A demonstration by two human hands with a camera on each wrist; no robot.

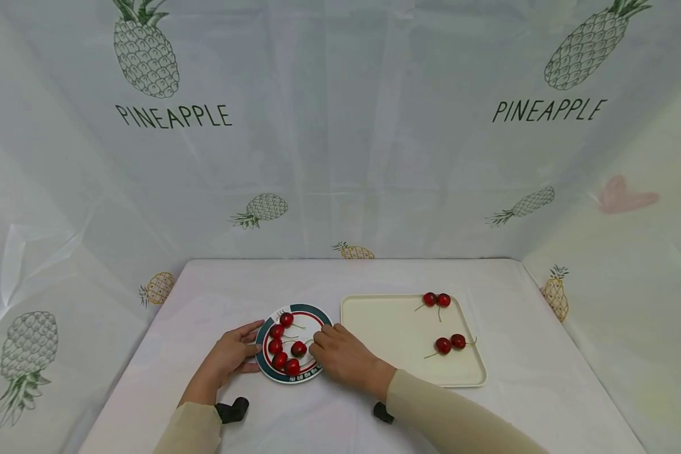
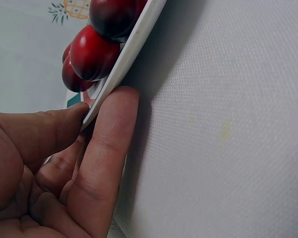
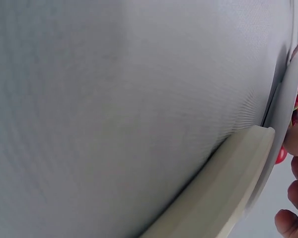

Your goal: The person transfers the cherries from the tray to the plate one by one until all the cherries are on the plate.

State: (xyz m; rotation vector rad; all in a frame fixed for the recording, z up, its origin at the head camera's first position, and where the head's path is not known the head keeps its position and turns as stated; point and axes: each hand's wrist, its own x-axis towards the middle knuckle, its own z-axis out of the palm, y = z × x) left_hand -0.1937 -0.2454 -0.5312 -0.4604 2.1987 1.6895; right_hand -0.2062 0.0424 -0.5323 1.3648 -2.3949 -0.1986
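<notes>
My left hand [image 1: 230,354] holds the left rim of a round plate [image 1: 265,372], white inside with a red ring and a dark teal band. In the left wrist view the thumb [image 2: 54,131] rests on the rim and a finger [image 2: 107,144] lies beneath it. Several dark red cherries [image 1: 275,346] with thin stems line the plate's left side. Over the plate's right part, the curled fingers of my right hand [image 1: 345,357] pinch the stem of a cherry [image 1: 298,349] near the plate's middle. Much of that stem is hidden by the fingertips.
A cream rectangular tray [image 1: 386,328] lies right of the plate, its left edge close to it. Two pairs of stemmed cherries sit on the tray, one at the back [image 1: 444,300] and one nearer the front [image 1: 443,345]. White cloth [image 1: 295,284] covers the table.
</notes>
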